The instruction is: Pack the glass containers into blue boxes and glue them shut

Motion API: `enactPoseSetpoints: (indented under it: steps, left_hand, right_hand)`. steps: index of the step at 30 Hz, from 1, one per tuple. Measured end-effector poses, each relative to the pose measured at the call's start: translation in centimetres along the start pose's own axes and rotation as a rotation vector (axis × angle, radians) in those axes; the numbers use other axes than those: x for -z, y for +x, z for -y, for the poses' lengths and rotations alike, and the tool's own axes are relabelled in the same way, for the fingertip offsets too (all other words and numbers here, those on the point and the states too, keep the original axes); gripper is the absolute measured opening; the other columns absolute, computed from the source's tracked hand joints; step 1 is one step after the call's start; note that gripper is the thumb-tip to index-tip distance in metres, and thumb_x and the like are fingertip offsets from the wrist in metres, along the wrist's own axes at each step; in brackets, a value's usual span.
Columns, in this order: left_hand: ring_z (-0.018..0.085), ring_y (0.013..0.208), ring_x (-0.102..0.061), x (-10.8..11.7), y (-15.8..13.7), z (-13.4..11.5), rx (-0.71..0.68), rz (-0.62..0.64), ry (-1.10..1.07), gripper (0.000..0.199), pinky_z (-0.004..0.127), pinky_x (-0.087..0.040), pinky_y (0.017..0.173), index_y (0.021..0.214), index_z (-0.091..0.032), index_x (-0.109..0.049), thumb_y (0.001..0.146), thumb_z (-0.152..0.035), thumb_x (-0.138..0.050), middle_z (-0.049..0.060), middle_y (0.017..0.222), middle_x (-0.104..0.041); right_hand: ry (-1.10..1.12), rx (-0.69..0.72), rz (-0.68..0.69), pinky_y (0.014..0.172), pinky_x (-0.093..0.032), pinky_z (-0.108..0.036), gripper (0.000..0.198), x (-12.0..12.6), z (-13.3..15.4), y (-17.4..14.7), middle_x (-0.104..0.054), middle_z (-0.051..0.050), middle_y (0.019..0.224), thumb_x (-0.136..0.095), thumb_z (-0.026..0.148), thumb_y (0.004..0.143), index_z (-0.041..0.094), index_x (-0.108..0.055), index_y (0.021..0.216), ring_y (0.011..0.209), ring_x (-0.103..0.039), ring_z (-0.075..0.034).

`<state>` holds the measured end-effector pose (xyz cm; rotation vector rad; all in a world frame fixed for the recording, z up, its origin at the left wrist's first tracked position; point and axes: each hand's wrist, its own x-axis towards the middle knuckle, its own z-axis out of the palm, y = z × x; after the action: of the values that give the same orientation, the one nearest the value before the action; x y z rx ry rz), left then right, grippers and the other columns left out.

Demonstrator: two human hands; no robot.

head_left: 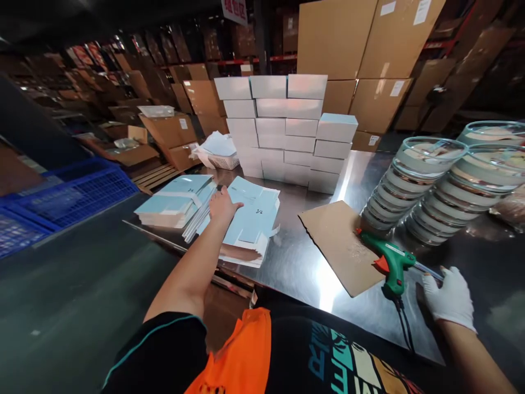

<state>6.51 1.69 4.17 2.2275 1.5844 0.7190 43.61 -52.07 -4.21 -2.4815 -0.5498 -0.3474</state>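
My bare left hand (223, 206) rests at the left edge of a stack of light blue flat folded cartons (256, 210), its thumb spread apart over the top sheet. Just left of it lies another stack of blue cartons (176, 197) with a pale band across it. My right hand (449, 295) wears a white glove. Its thumb and finger close around the rear end of a glue stick (426, 269) that sticks out of a green hot glue gun (396, 262). The gun lies on its side, its nozzle over a brown cardboard sheet (344, 241).
White boxes (283, 131) are piled at the back of the metal table (295, 273). Stacked round glass containers (430, 180) stand at the right. A white basket (223, 158) holds papers. Blue crates (82, 191) stand left, big cartons (336, 38) behind. The gun's cord (404, 323) hangs toward me.
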Motion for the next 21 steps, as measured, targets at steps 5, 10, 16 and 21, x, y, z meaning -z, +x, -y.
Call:
enactPoseSetpoints:
  steps: [5,10,16,21]
  left_hand:
    - [0.035,0.099,-0.075,2.7,-2.0,-3.3,0.103,0.003,-0.649,0.061,0.043,-0.061,0.084,0.11,-0.009,-0.071,0.074,-0.056,-0.087,0.02,0.107,-0.079]
    - [0.026,0.067,-0.07,0.6,-10.0,-9.2,0.02,0.235,-1.045,0.087,0.038,-0.057,0.062,0.094,-0.013,-0.073,0.049,-0.087,-0.085,0.011,0.078,-0.075]
    - [0.038,0.093,-0.079,-4.2,-19.1,-10.4,-0.264,0.81,-1.132,0.094,0.053,-0.064,0.084,0.119,-0.02,-0.076,0.071,-0.1,-0.061,0.015,0.088,-0.079]
    - [0.039,0.093,-0.078,-6.6,-19.5,-10.4,-0.464,0.723,-1.079,0.106,0.054,-0.065,0.078,0.131,-0.024,-0.073,0.07,-0.108,-0.049,0.015,0.093,-0.078]
  right_hand:
    - [0.142,0.073,-0.103,0.133,-0.034,-0.062,0.079,1.4,4.9,-1.1,-0.051,-0.033,0.158,-0.045,0.064,0.093,0.013,-0.06,0.151,0.158,-0.04,-0.052]
    - [0.767,0.138,0.3,0.127,-0.041,-0.061,0.09,0.7,15.0,-3.4,-0.057,-0.025,0.158,-0.057,0.084,0.086,0.018,-0.056,0.148,0.149,-0.056,-0.041]
    - [1.253,0.184,0.523,0.122,-0.046,-0.054,0.102,1.8,21.0,-5.8,-0.064,-0.02,0.149,-0.067,0.095,0.08,0.022,-0.053,0.151,0.14,-0.061,-0.035]
    - [1.367,0.262,0.516,0.128,-0.038,-0.055,0.111,3.3,20.5,-7.1,-0.064,-0.018,0.149,-0.067,0.098,0.076,0.023,-0.052,0.157,0.147,-0.055,-0.038]
